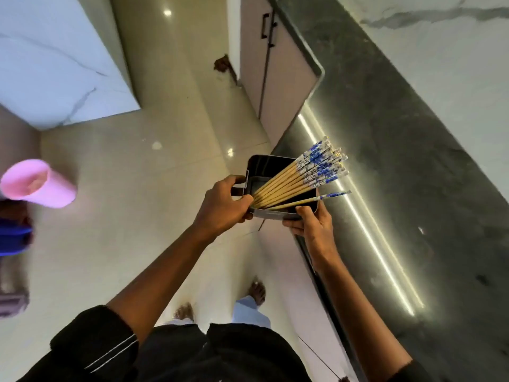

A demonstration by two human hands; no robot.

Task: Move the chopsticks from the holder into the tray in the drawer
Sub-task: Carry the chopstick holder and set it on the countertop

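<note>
Dark stone desk (385, 133) above glossy floor (124, 230); beside its edge, left hand (223, 205) and right hand (311, 221) grasp holder (264, 166) with fanned chopsticks (297, 177).

countertop (385, 150) bare beside holder (264, 166)

The chopsticks' (289, 183) narrow tips are hidden behind the left hand (223, 208). The right hand (311, 224) covers the holder's (264, 166) near corner. At the left edge, a pink cup (35, 183) and blue object (13, 238) are blurred and cut off. No drawer or tray can be made out.
</note>
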